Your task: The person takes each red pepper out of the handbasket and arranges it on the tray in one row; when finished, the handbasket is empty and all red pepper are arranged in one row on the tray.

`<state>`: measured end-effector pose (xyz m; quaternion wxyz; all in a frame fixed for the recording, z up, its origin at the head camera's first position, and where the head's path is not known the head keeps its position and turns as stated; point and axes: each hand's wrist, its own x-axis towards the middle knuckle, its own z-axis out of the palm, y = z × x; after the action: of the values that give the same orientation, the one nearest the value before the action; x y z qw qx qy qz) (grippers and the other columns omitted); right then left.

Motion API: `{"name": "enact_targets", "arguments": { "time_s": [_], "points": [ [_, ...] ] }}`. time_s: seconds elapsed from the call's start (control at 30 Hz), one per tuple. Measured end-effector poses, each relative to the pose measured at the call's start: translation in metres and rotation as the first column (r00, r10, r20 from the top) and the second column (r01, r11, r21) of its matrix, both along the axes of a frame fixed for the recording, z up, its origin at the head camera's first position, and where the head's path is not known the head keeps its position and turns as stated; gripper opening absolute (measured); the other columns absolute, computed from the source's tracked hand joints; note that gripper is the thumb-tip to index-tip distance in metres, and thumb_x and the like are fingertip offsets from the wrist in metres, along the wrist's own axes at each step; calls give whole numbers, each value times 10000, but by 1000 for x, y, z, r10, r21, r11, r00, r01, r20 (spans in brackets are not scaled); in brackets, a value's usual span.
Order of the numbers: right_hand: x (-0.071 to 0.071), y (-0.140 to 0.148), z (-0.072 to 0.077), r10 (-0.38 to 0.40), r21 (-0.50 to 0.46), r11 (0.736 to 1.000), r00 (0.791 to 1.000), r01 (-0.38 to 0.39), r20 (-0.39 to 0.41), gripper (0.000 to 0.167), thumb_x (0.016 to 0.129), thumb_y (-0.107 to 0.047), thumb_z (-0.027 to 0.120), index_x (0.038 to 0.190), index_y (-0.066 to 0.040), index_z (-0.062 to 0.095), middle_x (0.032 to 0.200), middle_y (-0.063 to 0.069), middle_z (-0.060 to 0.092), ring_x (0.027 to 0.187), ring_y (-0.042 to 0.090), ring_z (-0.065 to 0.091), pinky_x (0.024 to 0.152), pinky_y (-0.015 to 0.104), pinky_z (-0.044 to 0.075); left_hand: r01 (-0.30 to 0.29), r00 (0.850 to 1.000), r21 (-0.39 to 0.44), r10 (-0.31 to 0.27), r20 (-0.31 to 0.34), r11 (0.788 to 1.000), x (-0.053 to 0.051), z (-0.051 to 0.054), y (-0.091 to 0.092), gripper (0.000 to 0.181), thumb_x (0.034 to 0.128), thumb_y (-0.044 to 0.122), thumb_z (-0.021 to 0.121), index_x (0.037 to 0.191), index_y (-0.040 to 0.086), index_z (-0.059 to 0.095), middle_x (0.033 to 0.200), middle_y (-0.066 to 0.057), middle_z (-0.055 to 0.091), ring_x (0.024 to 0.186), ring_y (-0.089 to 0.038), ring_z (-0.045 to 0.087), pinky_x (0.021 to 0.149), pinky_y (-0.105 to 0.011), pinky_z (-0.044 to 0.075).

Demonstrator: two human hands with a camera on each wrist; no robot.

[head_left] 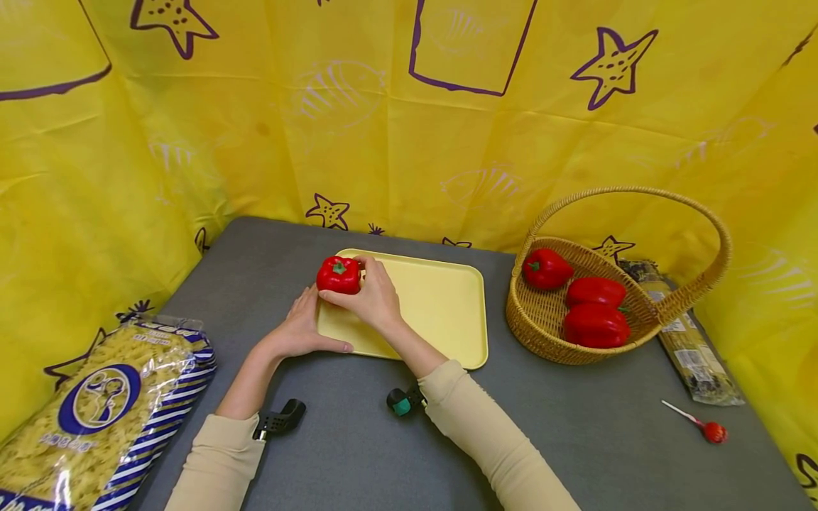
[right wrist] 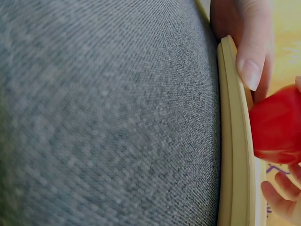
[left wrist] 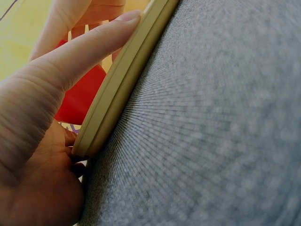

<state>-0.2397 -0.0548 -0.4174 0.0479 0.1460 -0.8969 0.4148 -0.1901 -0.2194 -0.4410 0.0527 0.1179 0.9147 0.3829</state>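
My right hand (head_left: 375, 297) grips a red bell pepper (head_left: 339, 275), thumb on its near side and fingers behind. The pepper stands stem up at the left end of a pale yellow tray (head_left: 441, 305). At the tray's near left corner, my left hand (head_left: 297, 332) holds the rim, its thumb along the front edge and its fingers along the left side. In the left wrist view the thumb lies on the tray rim (left wrist: 117, 70), with part of the red pepper (left wrist: 82, 101) behind it. Whether the pepper's base touches the tray is hidden in the head view.
Right of the tray, a wicker basket (head_left: 543, 341) with a tall handle holds three red peppers (head_left: 596, 325). A clear-wrapped package (head_left: 693, 355) lies behind it, a red lollipop (head_left: 714, 431) in front. A pasta bag (head_left: 108, 404) lies at left. Yellow cloth (head_left: 383, 156) hangs behind.
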Motion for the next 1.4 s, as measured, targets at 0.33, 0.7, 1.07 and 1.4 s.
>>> {"name": "enact_targets", "arguments": {
  "time_s": [0.33,0.7,1.07,1.4],
  "points": [
    [2,2,2,15,20,1000,1000,-15,4,779,726,-538,807,1299,-116,489,1199,4,552,1070,131,516,854,303,489,-6,1000,-1,6,-3,1000,0,0,1,1311,645,469,878,1539,13,34,1583,-216,126,1437,-436,74,1133,-609,45],
    [2,14,6,-1,-36,999,999,3,52,840,744,-555,784,1398,-142,457,1343,28,516,1181,188,507,948,369,469,4,999,0,-4,-32,1000,-1,-1,2,1299,636,480,877,1541,34,59,1558,-217,181,1405,-432,151,1113,-632,94],
    [7,41,13,44,-135,990,998,-39,36,764,785,-491,775,1386,-122,482,1353,58,516,1159,250,521,903,377,481,-12,1000,-6,12,-29,1000,0,-3,0,1245,629,491,872,1517,27,133,1520,-223,246,1374,-436,198,1096,-640,144],
    [13,71,20,71,-166,984,997,-64,35,740,795,-452,782,1386,-118,488,1378,73,499,1196,270,512,932,416,491,-18,1000,-14,18,5,1000,1,-1,0,1271,639,491,869,1527,6,99,1548,-259,186,1401,-482,127,1093,-670,109]
  ]
}}
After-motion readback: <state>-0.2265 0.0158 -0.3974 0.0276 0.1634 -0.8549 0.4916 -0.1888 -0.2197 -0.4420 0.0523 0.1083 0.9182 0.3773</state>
